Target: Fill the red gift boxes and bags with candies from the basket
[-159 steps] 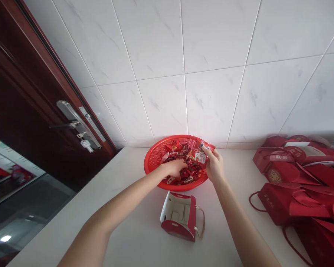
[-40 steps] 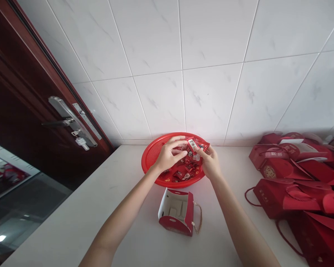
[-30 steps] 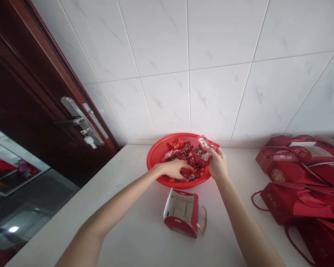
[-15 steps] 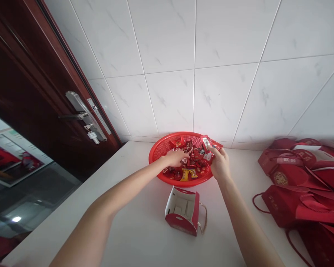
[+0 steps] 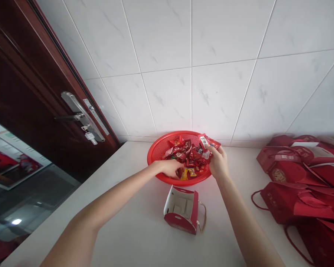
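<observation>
A red plastic basket (image 5: 153, 148) with mesh sides holds many wrapped candies (image 5: 193, 154), mostly red, with a few yellow ones near the front. My left hand (image 5: 171, 168) is down inside the basket's front left part, its fingers curled at a dark red wrapped candy beside a yellow candy (image 5: 184, 174). Over the basket's right rim, my right hand (image 5: 219, 163) pinches several red candy packets (image 5: 204, 141), one with a white label. In front of the basket lies an open red gift box (image 5: 180, 220) with a white inside and a rope handle.
Several red gift boxes (image 5: 303, 200) with cord handles crowd the right side of the white table (image 5: 128, 230). A tiled wall (image 5: 167, 100) rises behind the basket. At the left stands a dark red door (image 5: 30, 74) with a metal handle and keys.
My left hand has moved from the middle of the candies toward the basket's front left, and its fingers have curled down. My right hand still holds its packets in about the same spot.
</observation>
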A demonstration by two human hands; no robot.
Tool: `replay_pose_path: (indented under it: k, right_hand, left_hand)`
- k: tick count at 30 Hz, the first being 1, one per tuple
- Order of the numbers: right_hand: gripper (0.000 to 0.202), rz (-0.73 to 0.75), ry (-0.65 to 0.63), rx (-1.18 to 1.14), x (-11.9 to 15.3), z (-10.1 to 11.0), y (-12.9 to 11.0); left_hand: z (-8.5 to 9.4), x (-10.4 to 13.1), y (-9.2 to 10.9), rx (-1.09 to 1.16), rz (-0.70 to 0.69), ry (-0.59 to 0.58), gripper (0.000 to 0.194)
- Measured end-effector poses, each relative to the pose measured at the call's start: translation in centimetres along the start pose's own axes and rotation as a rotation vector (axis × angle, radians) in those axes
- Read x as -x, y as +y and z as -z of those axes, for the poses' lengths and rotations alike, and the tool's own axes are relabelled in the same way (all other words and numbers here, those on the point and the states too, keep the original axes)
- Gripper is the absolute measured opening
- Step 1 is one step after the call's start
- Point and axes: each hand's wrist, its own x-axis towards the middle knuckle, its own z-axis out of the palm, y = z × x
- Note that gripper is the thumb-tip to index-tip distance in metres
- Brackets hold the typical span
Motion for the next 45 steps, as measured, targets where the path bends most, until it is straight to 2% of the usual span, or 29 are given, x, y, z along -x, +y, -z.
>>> replay_pose_path:
  k: [2,7,10,16,21,24,27,29,31,37,41,45]
  right_hand:
    - [0.027,0.01,-0.011,0.004,0.0,0.1,0.1]
    - [0.028,0.001,-0.022,0.013,0.1,0.1,0.0]
    - [0.029,-0.004,-0.026,0.005,0.2,0.1,-0.1]
    - [0.031,-0.003,-0.033,0.008,0.1,0.1,0.0]
    - [0.031,0.001,-0.032,0.008,0.1,0.2,0.1]
    - [0.031,0.002,-0.04,0.011,0.1,0.3,0.2]
    - [0.031,0.005,-0.04,0.003,0.1,0.3,0.2]
    - [0.032,0.005,-0.037,-0.002,0.1,0.3,0.2]
    - [0.032,0.006,-0.036,-0.002,0.1,0.2,0.2]
    - [0.031,0.006,-0.046,-0.003,0.1,0.2,0.1]
    - [0.03,0.008,-0.038,0.005,0.0,0.2,0.2]
    - [0.03,0.016,-0.042,0.017,-0.1,0.2,0.2]
  left_hand:
    - [-0.5,-0.2,0.4,-0.028,0.039,-0.003,0.04]
    - [0.0,-0.7,-0.2,-0.108,0.162,0.103,0.021]
    - [0.5,-0.5,-1.1,-0.14,0.215,0.178,0.032]
    - [0.9,0.2,-2.1,-0.134,0.249,0.197,0.047]
    - [1.3,0.6,-2.3,-0.091,0.244,0.222,0.043]
    - [1.3,0.9,-2.3,-0.06,0.208,0.189,0.034]
    - [0.9,0.9,-1.9,-0.023,0.18,0.067,0.023]
    - [0.5,0.8,-1.5,-0.022,0.193,-0.007,0.03]
    - [0.3,0.7,-1.3,-0.046,0.235,-0.03,0.039]
    - [1.2,0.7,-2.0,-0.09,0.349,0.062,0.038]
    - [1.5,0.5,-2.5,-0.084,0.345,0.147,0.038]
    - [1.1,-0.1,-2.6,-0.079,0.322,0.174,0.036]
